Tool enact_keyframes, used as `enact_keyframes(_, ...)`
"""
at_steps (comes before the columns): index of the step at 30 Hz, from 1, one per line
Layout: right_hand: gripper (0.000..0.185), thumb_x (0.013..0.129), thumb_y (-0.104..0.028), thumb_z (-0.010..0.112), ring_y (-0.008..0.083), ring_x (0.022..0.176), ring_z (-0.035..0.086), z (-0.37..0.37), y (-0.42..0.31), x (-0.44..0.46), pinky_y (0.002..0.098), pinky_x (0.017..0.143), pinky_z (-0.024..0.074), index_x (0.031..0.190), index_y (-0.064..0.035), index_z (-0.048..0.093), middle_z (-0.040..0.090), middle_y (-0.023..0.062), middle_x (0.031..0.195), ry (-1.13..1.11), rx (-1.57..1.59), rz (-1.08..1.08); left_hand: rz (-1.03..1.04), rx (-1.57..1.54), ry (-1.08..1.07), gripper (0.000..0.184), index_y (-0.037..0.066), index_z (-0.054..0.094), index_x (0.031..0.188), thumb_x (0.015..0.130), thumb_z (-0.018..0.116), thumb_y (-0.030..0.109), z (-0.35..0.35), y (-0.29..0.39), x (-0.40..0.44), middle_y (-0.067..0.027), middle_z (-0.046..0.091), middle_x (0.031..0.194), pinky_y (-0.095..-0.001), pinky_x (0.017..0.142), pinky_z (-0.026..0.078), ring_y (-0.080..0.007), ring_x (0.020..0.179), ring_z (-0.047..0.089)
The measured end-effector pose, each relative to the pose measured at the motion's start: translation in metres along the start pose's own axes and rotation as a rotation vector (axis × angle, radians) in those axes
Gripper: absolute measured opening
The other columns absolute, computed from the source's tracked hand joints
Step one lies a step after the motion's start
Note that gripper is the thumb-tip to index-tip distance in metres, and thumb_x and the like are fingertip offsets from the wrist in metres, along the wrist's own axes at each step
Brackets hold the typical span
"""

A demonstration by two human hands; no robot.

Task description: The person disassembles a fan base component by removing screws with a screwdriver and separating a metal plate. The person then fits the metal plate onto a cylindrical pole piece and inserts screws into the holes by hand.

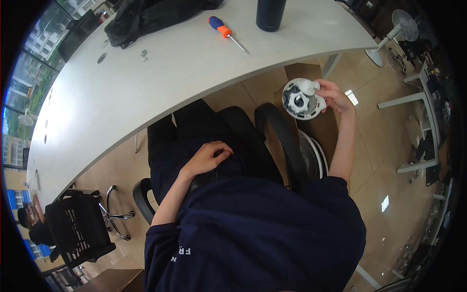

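Right hand (pixel 336 98) fingers pinch round white part (pixel 305 109) at its edge, looks light, stiff, rim-grip best; left hand (pixel 205 158) fingers loosely curled.

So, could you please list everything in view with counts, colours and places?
Round part: one, white and grey, right of the lap
Desk: one, white, ahead
Screwdriver: one, blue and orange, on the desk
Cylinder: one, dark, right of the screwdriver
Crumpled item: one, black, desk's far side
Small metal pieces: count unclear, silver, desk left
Cardboard: count unclear, brown, right
Fans: at least two, white, far right and far left
Chairs: at least two, black, centre and left
Another person: one, far left
Left hand: one, bare, on lap
Right hand: one, bare, holding round part
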State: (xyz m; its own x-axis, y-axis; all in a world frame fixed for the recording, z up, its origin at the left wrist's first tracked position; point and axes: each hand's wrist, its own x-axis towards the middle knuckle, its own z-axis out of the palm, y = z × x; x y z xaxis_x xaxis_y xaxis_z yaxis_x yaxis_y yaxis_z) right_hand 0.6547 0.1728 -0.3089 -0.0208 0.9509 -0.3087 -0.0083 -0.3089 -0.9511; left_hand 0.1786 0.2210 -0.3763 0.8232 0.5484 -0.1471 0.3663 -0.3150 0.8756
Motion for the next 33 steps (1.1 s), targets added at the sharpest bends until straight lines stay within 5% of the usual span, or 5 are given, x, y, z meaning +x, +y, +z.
enact_keyframes(5, 0.03, 0.098, -0.015, 0.061, 0.014, 0.063, 0.071, 0.053, -0.02, 0.01, 0.0273, 0.048, 0.0605, 0.119, 0.0049, 0.057, 0.07, 0.0099, 0.09, -0.274, 0.084, -0.016, 0.061, -0.022, 0.124, 0.029, 0.005, 0.063, 0.122, 0.093, 0.065, 0.009, 0.0, 0.016, -0.008, -0.0082, 0.064, 0.091, -0.0316, 0.074, 0.05, -0.0172, 0.076, 0.061)
enact_keyframes(9, 0.031, 0.096, -0.014, 0.062, 0.0155, 0.063, 0.072, 0.102, -0.031, 0.021, 0.0269, 0.049, 0.0614, 0.119, 0.0055, 0.056, 0.07, 0.0109, 0.09, -0.394, 0.039, 0.011, 0.163, -0.123, 0.161, 0.044, 0.006, 0.057, 0.132, 0.09, 0.069, 0.005, 0.004, 0.035, -0.018, -0.0075, 0.061, 0.107, -0.0318, 0.08, 0.051, -0.0165, 0.083, 0.061)
enact_keyframes(14, 0.032, 0.096, -0.015, 0.062, 0.0164, 0.067, 0.073, 0.164, -0.028, 0.044, 0.0277, 0.051, 0.0624, 0.121, 0.0048, 0.055, 0.07, 0.011, 0.092, -0.518, 0.02, 0.033, 0.162, -0.079, 0.315, 0.125, -0.001, 0.008, 0.158, 0.07, 0.094, 0.026, 0.002, 0.067, -0.033, -0.021, 0.033, 0.148, -0.0393, 0.11, 0.041, -0.0314, 0.135, 0.042)
enact_keyframes(18, 0.036, 0.097, -0.018, 0.062, 0.0157, 0.071, 0.072, 0.206, -0.022, 0.058, 0.0298, 0.057, 0.0648, 0.124, 0.0047, 0.055, 0.069, 0.0113, 0.096, -0.6, 0.122, 0.028, 0.192, -0.037, 0.509, 0.129, -0.003, 0.007, 0.157, 0.068, 0.095, 0.027, -0.002, 0.061, -0.04, -0.0231, 0.031, 0.151, -0.0408, 0.119, 0.032, -0.0325, 0.144, 0.035)
enact_keyframes(33, 0.039, 0.101, -0.021, 0.058, 0.015, 0.086, 0.073, 0.327, -0.087, 0.081, 0.0286, 0.065, 0.065, 0.13, 0.0041, 0.053, 0.068, 0.0122, 0.107, -0.648, 0.164, -0.093, 0.206, -0.227, 0.853, 0.124, -0.001, 0.009, 0.158, 0.069, 0.093, 0.013, -0.074, 0.06, -0.103, -0.0181, 0.036, 0.152, -0.0378, 0.117, 0.034, -0.0249, 0.142, 0.039)
